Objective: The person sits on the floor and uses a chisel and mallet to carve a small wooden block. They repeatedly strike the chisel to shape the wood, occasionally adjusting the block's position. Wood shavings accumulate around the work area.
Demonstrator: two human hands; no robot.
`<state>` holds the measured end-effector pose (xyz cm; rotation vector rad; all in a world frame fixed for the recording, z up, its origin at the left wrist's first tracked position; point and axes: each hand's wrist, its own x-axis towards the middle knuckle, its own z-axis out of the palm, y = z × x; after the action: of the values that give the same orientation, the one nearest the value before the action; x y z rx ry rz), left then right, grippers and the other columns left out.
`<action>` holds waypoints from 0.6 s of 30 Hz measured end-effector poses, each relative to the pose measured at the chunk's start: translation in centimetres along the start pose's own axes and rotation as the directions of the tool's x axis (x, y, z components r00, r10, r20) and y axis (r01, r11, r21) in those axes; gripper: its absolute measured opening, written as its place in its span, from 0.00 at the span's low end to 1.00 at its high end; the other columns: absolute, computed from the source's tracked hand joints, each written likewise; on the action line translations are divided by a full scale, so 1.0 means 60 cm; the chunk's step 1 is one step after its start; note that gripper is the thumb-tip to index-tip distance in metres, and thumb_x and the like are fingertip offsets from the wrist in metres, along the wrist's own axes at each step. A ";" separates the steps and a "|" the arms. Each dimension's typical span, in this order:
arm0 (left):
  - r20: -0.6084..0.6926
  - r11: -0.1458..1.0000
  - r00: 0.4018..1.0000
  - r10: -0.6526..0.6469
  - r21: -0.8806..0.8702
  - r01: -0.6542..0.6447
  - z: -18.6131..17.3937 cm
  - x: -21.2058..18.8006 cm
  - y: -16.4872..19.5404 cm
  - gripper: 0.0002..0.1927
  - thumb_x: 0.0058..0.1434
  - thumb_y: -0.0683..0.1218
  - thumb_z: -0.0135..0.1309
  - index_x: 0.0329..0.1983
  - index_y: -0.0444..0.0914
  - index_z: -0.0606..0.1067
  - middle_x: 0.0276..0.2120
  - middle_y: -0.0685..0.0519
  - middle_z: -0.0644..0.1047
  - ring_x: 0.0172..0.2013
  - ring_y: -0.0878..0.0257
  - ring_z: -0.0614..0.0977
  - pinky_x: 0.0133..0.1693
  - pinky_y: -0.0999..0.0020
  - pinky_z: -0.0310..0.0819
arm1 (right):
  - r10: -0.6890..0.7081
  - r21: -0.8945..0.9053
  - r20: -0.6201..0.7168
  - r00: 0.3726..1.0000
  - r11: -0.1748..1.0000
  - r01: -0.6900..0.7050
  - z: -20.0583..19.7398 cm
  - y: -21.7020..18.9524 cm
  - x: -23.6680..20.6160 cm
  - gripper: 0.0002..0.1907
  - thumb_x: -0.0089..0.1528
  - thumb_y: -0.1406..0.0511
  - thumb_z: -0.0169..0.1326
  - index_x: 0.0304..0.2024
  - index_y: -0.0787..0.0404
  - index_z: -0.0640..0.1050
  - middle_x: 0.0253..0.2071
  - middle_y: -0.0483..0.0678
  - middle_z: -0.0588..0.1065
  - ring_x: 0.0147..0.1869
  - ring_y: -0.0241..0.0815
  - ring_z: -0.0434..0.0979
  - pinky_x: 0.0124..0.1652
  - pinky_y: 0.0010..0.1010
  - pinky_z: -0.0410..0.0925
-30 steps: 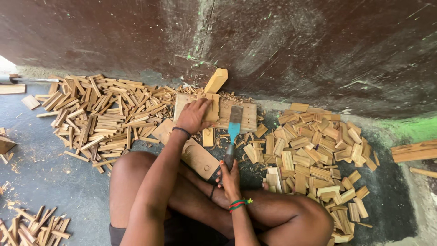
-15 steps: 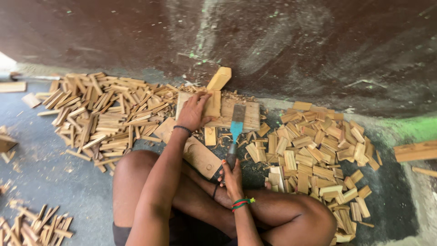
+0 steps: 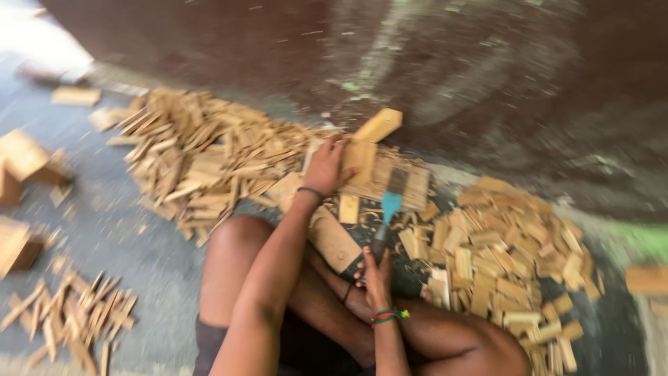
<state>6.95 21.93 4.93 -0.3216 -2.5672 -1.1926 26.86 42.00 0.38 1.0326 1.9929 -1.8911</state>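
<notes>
Fingers of the left hand (image 3: 327, 166) curl over a pale wooden block (image 3: 360, 159), the thumb on the near side and the fingertips along its left edge, holding it upright on a flat wooden board (image 3: 410, 188). A second, lighter block (image 3: 379, 125) leans tilted against the top of the held one, pointing up and to the right. The picture is blurred, so how tightly the fingers press cannot be told. A dark band sits on that wrist.

Lower down, the right hand (image 3: 376, 275) closes around the dark handle of a broad chopping blade (image 3: 391, 203), fingers wrapped together around the grip. The blade's blue-green part points away from the body, its tip near the board's front edge, just right of a small upright wood piece (image 3: 348, 209). A green and red bracelet (image 3: 388, 317) circles the right wrist. A rounded wooden slab (image 3: 334, 240) lies between the two forearms, resting beside the bare knee (image 3: 236, 240).

The person sits cross-legged on a grey concrete floor (image 3: 118, 237). To the left spreads a loose heap of thin split sticks (image 3: 202, 153); to the right lies a pile of short cut blocks (image 3: 508, 257), touching the shin. Another scatter of slivers (image 3: 69, 313) lies at the lower left, with larger wood chunks (image 3: 24, 160) at the left edge. A dark reddish-brown wall (image 3: 452, 69) rises behind the board.
</notes>
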 end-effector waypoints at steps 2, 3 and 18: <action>0.033 0.999 0.999 0.032 -0.004 -0.032 0.007 0.001 0.006 0.39 0.53 0.55 0.68 0.66 0.41 0.67 0.64 0.43 0.68 0.59 0.44 0.73 0.58 0.50 0.69 | 0.000 0.008 0.009 1.000 1.000 0.000 -0.001 0.002 -0.001 0.24 0.61 0.55 0.58 0.57 0.48 0.65 0.26 0.45 0.71 0.18 0.36 0.69 0.15 0.26 0.61; 0.045 0.999 0.998 0.048 0.009 -0.049 0.011 0.001 0.009 0.39 0.53 0.55 0.68 0.66 0.41 0.67 0.63 0.44 0.69 0.59 0.44 0.73 0.57 0.50 0.69 | 0.006 0.022 0.008 1.000 1.000 -0.006 -0.002 0.003 -0.002 0.23 0.62 0.55 0.58 0.55 0.50 0.66 0.26 0.45 0.71 0.18 0.36 0.69 0.14 0.26 0.61; 0.156 0.972 0.985 0.075 0.208 -0.107 0.029 0.004 0.015 0.41 0.52 0.61 0.67 0.66 0.42 0.69 0.58 0.48 0.73 0.56 0.47 0.71 0.56 0.50 0.66 | 0.012 0.046 0.039 0.999 0.999 -0.014 0.007 -0.026 -0.034 0.15 0.65 0.58 0.56 0.48 0.55 0.67 0.25 0.45 0.71 0.17 0.35 0.69 0.14 0.26 0.60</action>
<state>6.71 23.86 4.55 -0.4886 -2.7429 -0.8781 27.26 41.00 2.74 1.0105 1.9252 -1.9440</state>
